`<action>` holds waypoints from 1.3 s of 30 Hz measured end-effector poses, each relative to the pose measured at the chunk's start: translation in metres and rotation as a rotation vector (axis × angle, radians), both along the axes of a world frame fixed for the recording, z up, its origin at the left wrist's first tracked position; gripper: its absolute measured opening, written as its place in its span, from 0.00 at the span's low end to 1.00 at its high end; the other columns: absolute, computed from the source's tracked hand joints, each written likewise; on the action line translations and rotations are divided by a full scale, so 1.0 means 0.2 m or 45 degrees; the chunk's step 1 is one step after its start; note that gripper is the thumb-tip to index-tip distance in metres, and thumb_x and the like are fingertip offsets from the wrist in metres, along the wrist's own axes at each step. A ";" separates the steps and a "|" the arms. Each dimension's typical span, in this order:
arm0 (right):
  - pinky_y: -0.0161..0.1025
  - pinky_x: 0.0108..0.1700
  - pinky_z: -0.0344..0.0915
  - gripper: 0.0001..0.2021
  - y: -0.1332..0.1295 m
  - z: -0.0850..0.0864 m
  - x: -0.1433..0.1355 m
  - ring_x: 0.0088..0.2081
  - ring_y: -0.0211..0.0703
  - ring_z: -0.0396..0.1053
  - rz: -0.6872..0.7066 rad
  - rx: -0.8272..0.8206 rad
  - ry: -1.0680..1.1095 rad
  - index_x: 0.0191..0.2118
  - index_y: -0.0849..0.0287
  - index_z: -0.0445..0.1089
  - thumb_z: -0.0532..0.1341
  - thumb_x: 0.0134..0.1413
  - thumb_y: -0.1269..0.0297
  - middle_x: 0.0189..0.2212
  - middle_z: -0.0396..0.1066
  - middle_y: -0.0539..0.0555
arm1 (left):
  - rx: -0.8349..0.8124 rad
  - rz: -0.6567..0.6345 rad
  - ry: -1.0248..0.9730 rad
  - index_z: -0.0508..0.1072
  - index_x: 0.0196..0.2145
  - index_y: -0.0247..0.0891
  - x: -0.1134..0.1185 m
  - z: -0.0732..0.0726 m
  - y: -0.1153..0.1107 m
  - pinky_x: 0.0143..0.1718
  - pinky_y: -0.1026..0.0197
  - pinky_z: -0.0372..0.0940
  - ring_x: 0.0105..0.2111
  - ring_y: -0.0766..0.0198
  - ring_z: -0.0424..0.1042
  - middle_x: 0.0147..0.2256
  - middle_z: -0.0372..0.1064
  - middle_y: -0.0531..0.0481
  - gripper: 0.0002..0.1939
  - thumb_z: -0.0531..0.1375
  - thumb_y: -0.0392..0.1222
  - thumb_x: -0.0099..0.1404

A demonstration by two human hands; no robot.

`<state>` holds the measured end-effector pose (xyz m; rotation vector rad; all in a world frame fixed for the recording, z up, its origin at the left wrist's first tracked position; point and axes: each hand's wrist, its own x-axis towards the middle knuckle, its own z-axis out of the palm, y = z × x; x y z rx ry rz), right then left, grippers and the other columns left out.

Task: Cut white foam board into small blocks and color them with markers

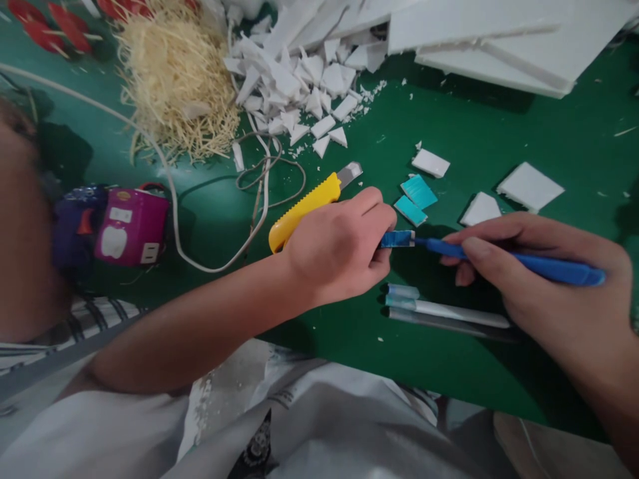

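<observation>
My left hand (339,243) is closed on a small blue-coloured foam piece (398,239), whose end sticks out past the fingers. In my right hand (544,279) is a blue marker pen (554,267), its tip at the end of that piece. Just beyond lie two turquoise foam pieces (419,191). A yellow utility knife (305,211) with its blade out rests beside my left hand. Below both hands, several capped pens (449,311) lie side by side, partly in shadow.
White foam scraps (309,80) and larger foam boards (499,46) lie at the back. Wooden sticks (174,80) are piled at the back left. A white cable (172,193) loops near a magenta box (132,226). Loose white foam blocks (532,186) sit on the green table (349,359). Another person's arm (30,233) is at far left.
</observation>
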<state>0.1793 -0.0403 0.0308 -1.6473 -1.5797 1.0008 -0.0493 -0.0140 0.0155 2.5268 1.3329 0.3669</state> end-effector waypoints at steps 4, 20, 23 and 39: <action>0.41 0.28 0.70 0.06 -0.01 0.00 0.00 0.25 0.43 0.74 0.003 0.030 -0.004 0.32 0.48 0.81 0.71 0.62 0.62 0.27 0.79 0.49 | -0.013 -0.001 0.005 0.76 0.39 0.38 0.00 0.00 0.00 0.29 0.59 0.61 0.33 0.61 0.74 0.38 0.74 0.48 0.05 0.60 0.36 0.68; 0.38 0.26 0.70 0.08 0.02 0.00 0.02 0.23 0.40 0.74 0.045 0.002 0.049 0.29 0.48 0.81 0.71 0.61 0.62 0.22 0.76 0.47 | 0.004 -0.009 -0.018 0.76 0.40 0.38 0.00 0.00 0.00 0.29 0.60 0.62 0.33 0.61 0.74 0.38 0.74 0.48 0.06 0.59 0.36 0.68; 0.39 0.28 0.72 0.04 0.02 -0.01 0.01 0.23 0.42 0.75 -0.016 -0.008 0.084 0.33 0.47 0.83 0.71 0.61 0.61 0.24 0.77 0.48 | 0.003 -0.004 -0.007 0.76 0.39 0.38 0.00 0.00 0.00 0.29 0.60 0.61 0.32 0.62 0.73 0.38 0.74 0.48 0.05 0.59 0.36 0.67; 0.37 0.23 0.71 0.08 0.05 0.01 -0.01 0.20 0.40 0.71 -0.012 0.000 0.093 0.27 0.51 0.81 0.72 0.56 0.60 0.19 0.76 0.49 | 0.003 -0.004 -0.017 0.76 0.39 0.38 0.00 0.00 0.00 0.29 0.59 0.61 0.32 0.61 0.74 0.38 0.74 0.48 0.06 0.59 0.36 0.67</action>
